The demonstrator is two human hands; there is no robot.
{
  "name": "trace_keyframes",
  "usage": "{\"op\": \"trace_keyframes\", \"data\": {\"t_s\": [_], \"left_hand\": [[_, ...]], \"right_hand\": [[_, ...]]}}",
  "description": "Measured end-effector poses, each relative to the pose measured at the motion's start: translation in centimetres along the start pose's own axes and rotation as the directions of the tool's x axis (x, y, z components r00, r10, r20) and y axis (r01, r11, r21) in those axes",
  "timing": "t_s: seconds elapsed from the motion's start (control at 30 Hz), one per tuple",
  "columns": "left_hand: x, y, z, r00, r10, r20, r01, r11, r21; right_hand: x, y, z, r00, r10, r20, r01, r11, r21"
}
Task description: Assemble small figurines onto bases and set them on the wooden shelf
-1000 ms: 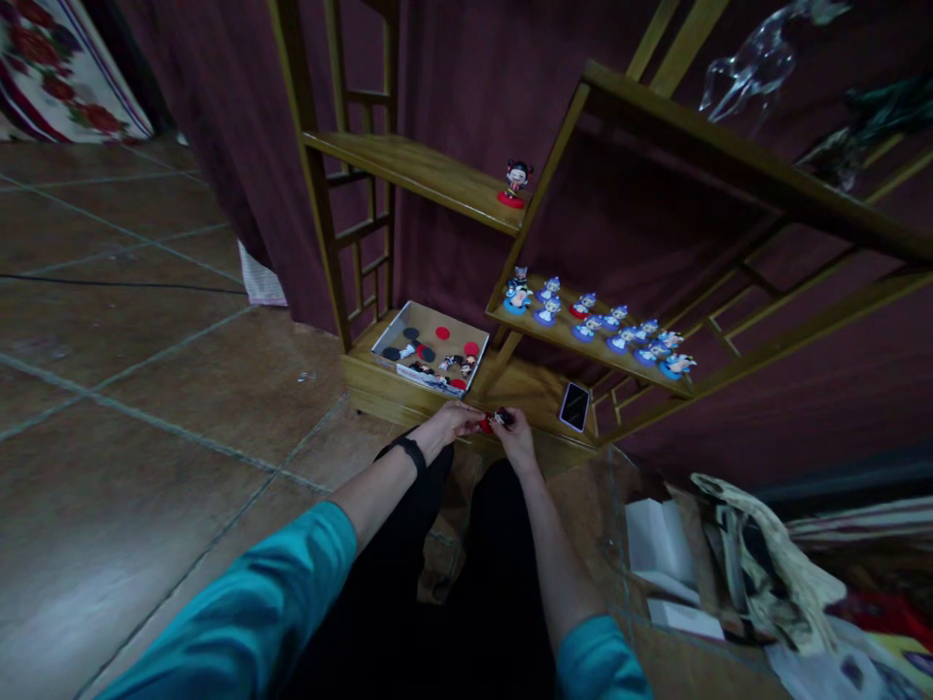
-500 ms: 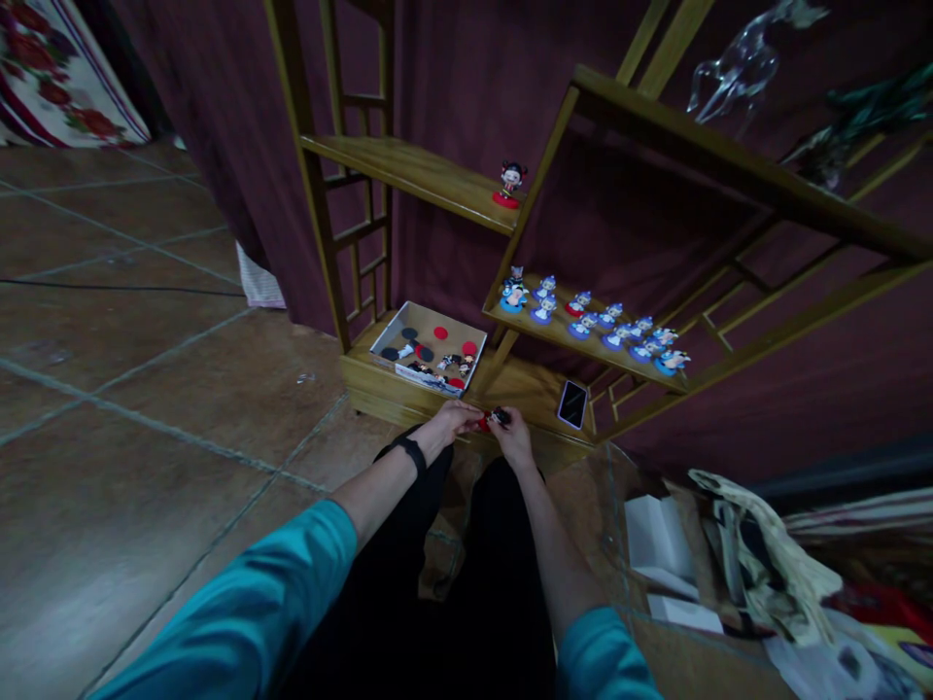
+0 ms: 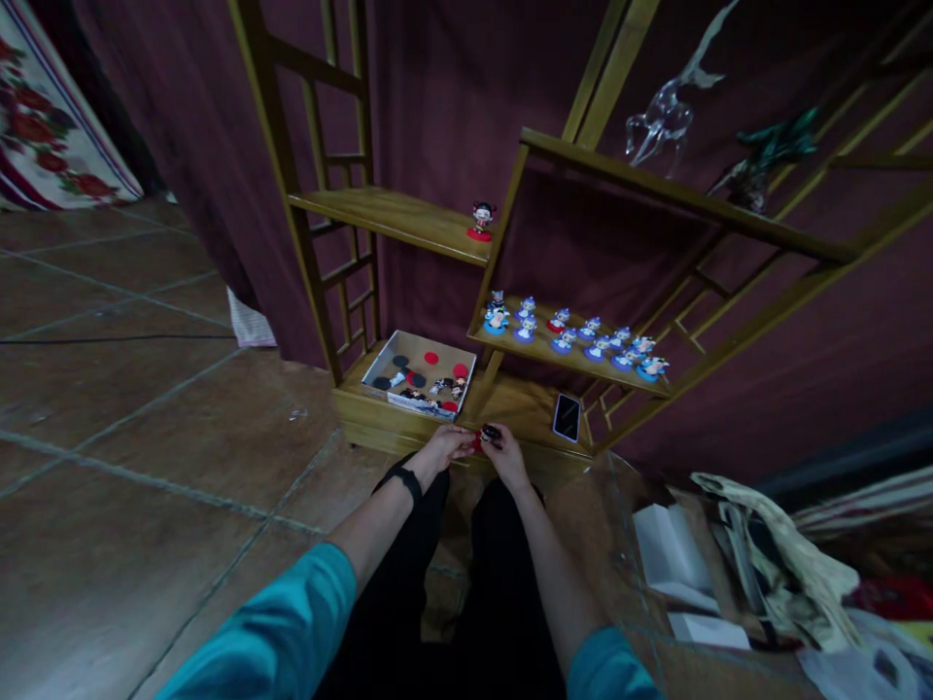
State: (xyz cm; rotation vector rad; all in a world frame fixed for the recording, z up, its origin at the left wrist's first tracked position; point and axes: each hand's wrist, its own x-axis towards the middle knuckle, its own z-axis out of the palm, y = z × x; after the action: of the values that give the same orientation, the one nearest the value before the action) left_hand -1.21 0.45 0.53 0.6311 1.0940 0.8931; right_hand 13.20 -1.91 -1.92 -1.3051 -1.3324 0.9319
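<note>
Between my hands, in front of the shelf's low base, is a small black-haired figurine [image 3: 491, 432] with a red round base [image 3: 477, 442]. My left hand [image 3: 453, 443] is closed on the red base, and my right hand [image 3: 508, 454] grips the figurine by its head end. Fingers hide part of both pieces, so I cannot tell whether they are fully joined. Just beyond my left hand, an open cardboard box [image 3: 373, 367] holds loose figurines and red and dark discs. A similar figurine [image 3: 482, 219] stands upright on a red base on the upper left shelf.
Several blue-and-white figurines [image 3: 564, 339] stand in two rows on the middle shelf [image 3: 477, 332]. A phone [image 3: 567, 417] lies on the low base at right. A clear glass animal [image 3: 660, 122] stands on the top shelf. White boxes [image 3: 672, 554] and cloth [image 3: 791, 574] lie on the floor at right.
The view has tilted up and shifted slightly, so the shelf sits lower in the picture. Both hands still hold the figurine and its base, with the figurine turned slightly.
</note>
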Motion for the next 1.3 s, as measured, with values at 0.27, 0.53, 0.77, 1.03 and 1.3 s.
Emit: {"op": "trace_keyframes", "data": {"t_s": [0.27,0.53,0.77,1.03,1.3], "left_hand": [[0.2,0.2,-0.1,0.998,-0.059,0.010,0.060,0.993,-0.097],[0.8,0.1,-0.3,0.996,-0.087,0.016,0.088,0.981,-0.171],[0.8,0.2,-0.3,0.992,-0.115,0.051,0.122,0.981,-0.154],[0.2,0.3,-0.4,0.987,-0.036,0.159,0.062,0.985,-0.160],[-0.6,0.5,-0.4,0.986,0.032,0.166,-0.011,0.991,-0.130]], "right_hand": [[-0.2,-0.4,-0.2,0.999,0.033,-0.018,-0.032,0.997,0.068],[-0.1,-0.9,-0.2,0.993,0.118,0.019,-0.119,0.977,0.176],[-0.3,-1.2,0.0,0.972,0.213,0.100,-0.235,0.884,0.405],[-0.7,-2.3,-0.4,0.957,0.266,0.117,-0.285,0.776,0.563],[-0.8,-2.6,-0.3,0.956,0.251,0.151,-0.290,0.733,0.615]]}}
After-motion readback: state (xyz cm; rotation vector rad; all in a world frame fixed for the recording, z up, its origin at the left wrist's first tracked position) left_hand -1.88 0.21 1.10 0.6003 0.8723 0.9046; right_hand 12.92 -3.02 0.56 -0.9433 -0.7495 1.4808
